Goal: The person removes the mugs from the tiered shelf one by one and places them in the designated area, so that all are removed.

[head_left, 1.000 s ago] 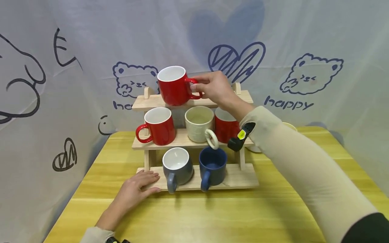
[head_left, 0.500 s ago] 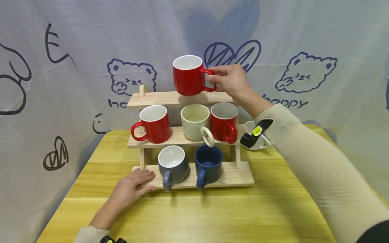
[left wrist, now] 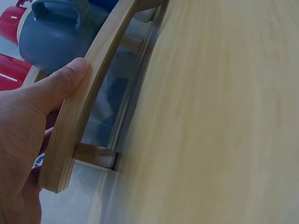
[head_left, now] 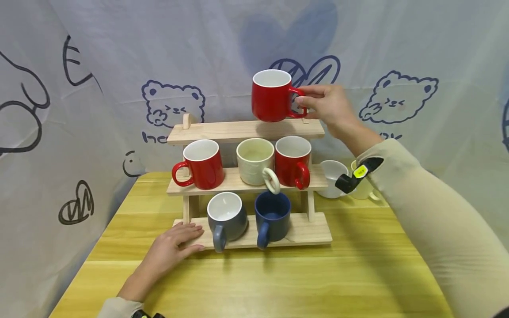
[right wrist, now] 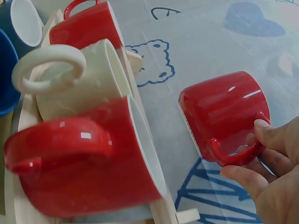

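My right hand [head_left: 332, 106] pinches the handle of a red mug [head_left: 271, 99] with a white inside, upright close over the top tier of a wooden three-tier rack [head_left: 222, 130]. In the right wrist view the thumb and fingers close on that red mug's handle [right wrist: 238, 156]. My left hand [head_left: 169, 247] rests on the left end of the bottom tier, fingers straight. Its thumb [left wrist: 72, 74] lies along the board's front edge in the left wrist view, beside the grey mug [head_left: 226, 218].
On the middle tier stand a red mug [head_left: 207, 165], a cream mug [head_left: 254, 165] and another red mug [head_left: 292, 163]. A blue mug [head_left: 274, 216] shares the bottom tier. Behind the rack's right side, a white mug [head_left: 332, 176] and a pale yellow mug [head_left: 362, 192] stand on the table [head_left: 254, 282].
My right hand has carried the red mug rightward and slightly up along the top tier, from its left part to right of centre. The left hand stays in place on the bottom tier.
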Tool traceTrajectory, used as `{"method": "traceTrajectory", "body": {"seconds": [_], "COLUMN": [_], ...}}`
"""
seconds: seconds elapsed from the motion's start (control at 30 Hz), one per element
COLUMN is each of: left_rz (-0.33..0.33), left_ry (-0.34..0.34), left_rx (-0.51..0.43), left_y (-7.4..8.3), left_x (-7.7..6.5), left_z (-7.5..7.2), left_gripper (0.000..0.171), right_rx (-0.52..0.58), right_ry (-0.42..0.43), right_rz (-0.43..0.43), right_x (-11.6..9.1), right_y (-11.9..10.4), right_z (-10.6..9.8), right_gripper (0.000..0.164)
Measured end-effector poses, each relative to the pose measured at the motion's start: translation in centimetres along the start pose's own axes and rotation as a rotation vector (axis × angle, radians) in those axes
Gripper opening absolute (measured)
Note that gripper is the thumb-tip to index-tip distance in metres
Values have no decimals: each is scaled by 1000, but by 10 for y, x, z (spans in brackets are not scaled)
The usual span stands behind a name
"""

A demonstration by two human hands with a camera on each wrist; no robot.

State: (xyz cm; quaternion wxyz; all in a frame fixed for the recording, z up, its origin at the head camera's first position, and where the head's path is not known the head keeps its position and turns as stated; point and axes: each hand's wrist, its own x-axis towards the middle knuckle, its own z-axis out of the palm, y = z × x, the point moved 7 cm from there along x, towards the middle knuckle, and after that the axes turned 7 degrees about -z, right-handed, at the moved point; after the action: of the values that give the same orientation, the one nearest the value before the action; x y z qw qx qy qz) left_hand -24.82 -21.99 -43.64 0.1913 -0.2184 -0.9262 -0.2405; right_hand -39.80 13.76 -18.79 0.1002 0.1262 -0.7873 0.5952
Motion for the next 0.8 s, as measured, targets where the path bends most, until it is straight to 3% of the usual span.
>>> {"method": "traceTrajectory", "body": {"seconds": [0.37,0.8], "left_rz": [-26,-26], "left_ry": [-31,-22], "left_rx": [13,14], "left_y": [1,0], "left_x": [1,1], "left_z": [2,0], "left_gripper": [44,43], "right_rx": [-83,-72], "right_ry": [25,86], "right_rz": [18,32], "right_x": [-10,-17], "right_y": [9,17], "right_z": [-27,-57], "right_gripper": [39,45]}}
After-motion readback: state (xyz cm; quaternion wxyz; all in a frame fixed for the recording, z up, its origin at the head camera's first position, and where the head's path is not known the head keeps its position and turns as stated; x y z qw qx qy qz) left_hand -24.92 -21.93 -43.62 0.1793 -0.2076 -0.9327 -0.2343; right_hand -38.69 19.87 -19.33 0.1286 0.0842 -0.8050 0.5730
